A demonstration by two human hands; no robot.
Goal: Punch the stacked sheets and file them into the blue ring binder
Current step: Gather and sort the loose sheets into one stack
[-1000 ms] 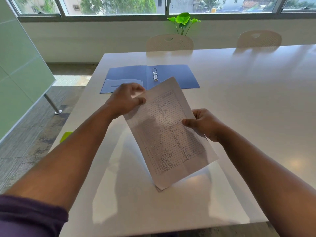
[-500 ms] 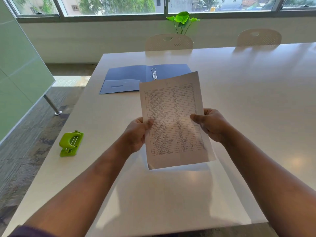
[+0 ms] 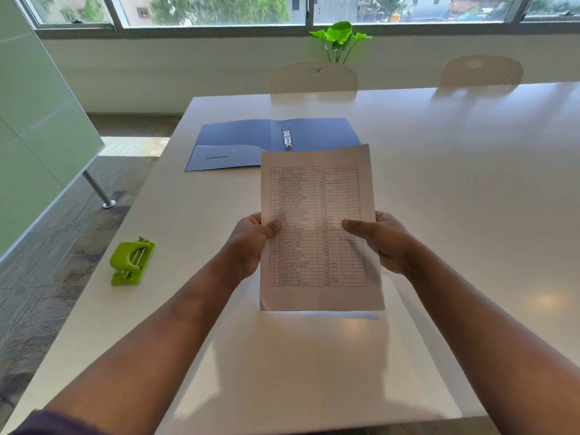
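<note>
Sheets point(image 3: 317, 196) upright above the table point(image 3: 470, 183), pinched at mid-height by left hand point(image 3: 251, 243) and right hand point(image 3: 381, 240); light, floppy, apparently several deep, best gripped at both side edges; binder point(image 3: 238, 142) open beyond, punch point(image 3: 132, 262) left.

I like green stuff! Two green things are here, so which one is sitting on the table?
The green hole punch sits on the table, near its left edge. The green plant stands beyond the table, by the window.

Bright daylight from the windows point(image 3: 219, 11) glares off the table point(image 3: 470, 183).
</note>
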